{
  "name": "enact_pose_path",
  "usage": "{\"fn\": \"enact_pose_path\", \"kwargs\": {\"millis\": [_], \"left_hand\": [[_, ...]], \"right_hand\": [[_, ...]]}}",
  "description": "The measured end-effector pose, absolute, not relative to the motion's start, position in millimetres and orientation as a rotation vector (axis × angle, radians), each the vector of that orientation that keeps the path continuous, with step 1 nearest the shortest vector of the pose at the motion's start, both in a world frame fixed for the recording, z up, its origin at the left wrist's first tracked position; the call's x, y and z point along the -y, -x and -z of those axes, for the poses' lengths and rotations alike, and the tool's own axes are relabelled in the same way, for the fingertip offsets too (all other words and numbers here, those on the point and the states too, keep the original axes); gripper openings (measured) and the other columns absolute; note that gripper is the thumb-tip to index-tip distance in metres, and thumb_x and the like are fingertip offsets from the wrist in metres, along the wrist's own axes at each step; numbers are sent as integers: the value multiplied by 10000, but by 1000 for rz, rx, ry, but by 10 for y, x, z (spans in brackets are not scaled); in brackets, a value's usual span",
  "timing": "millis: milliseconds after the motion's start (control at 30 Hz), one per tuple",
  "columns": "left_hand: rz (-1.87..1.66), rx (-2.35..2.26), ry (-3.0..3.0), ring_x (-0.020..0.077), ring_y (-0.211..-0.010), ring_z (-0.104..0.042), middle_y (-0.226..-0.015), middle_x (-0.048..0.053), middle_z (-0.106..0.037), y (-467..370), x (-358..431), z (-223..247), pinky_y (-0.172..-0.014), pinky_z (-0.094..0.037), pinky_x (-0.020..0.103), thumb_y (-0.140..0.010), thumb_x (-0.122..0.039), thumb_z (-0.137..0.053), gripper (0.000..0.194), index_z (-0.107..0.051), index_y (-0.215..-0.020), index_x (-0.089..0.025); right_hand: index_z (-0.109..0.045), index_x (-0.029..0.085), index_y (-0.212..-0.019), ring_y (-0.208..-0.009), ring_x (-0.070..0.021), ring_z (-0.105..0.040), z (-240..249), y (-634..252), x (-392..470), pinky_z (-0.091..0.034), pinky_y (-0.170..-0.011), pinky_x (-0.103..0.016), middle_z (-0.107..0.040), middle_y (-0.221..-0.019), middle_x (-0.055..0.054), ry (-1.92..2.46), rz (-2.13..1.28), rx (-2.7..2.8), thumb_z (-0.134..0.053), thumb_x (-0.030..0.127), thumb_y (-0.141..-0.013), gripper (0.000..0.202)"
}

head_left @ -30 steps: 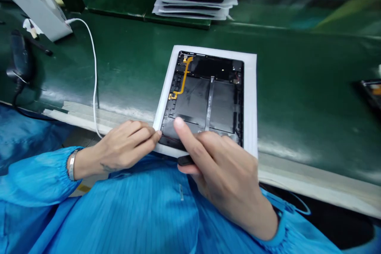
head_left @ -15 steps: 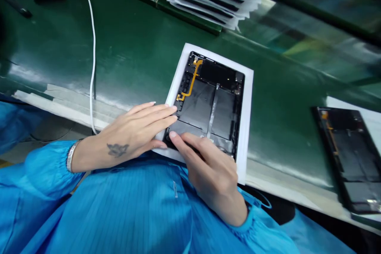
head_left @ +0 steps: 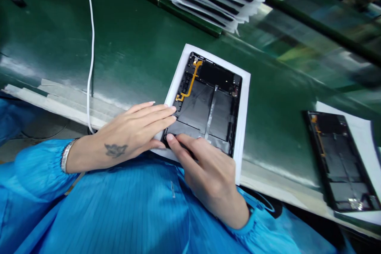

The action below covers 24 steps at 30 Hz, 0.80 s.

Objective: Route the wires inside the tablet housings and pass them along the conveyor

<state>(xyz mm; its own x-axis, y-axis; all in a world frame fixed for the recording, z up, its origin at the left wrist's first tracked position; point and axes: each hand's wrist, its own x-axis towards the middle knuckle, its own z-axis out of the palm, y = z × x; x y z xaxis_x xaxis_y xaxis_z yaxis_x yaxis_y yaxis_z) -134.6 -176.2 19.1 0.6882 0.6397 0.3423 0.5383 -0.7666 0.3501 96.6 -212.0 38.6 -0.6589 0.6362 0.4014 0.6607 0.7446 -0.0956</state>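
Tablet housing (head_left: 205, 103), open with its insides showing, lies under the fingers of both hands. The right hand (head_left: 210, 174) is curled, its index fingertip at the housing's near left corner; whether it pinches anything cannot be told. The left hand (head_left: 127, 135) lies flattish, fingers together and thumb apart, fingertips on the left edge, gripping nothing visible. Beneath the housing is a white foam sheet (head_left: 243, 119). Beyond the hands stands a stack of white sleeves (head_left: 220, 0); well right of them lies a second housing (head_left: 342, 158).
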Motion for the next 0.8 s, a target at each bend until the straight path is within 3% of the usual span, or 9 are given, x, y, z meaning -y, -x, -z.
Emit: {"fn": "enact_pose_path", "kwargs": {"millis": [100,233,567,700,800], "left_hand": [[-674,-948,-2673,212,-1442,-473,-1518,87,-537,1343,1750,-203,-1237,-360,391,-1069,-407,-457,479,-496,-1435,-101],[-656,-929,-2686,198,-1462,-448,-1537,105,-512,1355,1730,-198,-1250,-344,396,-1067,-408,-467,487,-475,-1458,-118],[-642,-961,-2661,201,-1456,-457,-1519,113,-531,1329,1760,-251,-1248,-353,403,-1064,-393,-464,469,-497,-1435,-108],[-626,-949,-2712,214,-1444,-474,-1524,134,-521,1339,1747,-250,-1231,-382,417,-1066,-379,-457,459,-501,-1433,-108],[-632,-958,-2772,253,-1445,-471,-1526,160,-512,1368,1742,-224,-1213,-407,461,-1057,-413,-465,509,-480,-1455,-95]], "right_hand": [[-707,58,-1062,-661,-151,-500,-522,-924,2058,-385,-551,-332,-739,-968,-93,937,138,2655,-533,79,-984,192],[-720,122,-973,-652,-151,-500,-651,-909,1970,-365,-519,-329,-733,-955,-64,839,204,2796,-509,128,-1009,215],[-691,130,-965,-642,-175,-511,-672,-881,2027,-351,-531,-356,-712,-959,-79,812,380,2858,-522,132,-978,170],[-688,154,-933,-648,-164,-516,-648,-891,1933,-320,-530,-344,-685,-845,-44,801,333,2866,-452,98,-1002,253],[-692,137,-1058,-718,-167,-567,-639,-958,1938,-358,-564,-330,-707,-889,-54,863,244,2765,-408,84,-1021,291]]}}
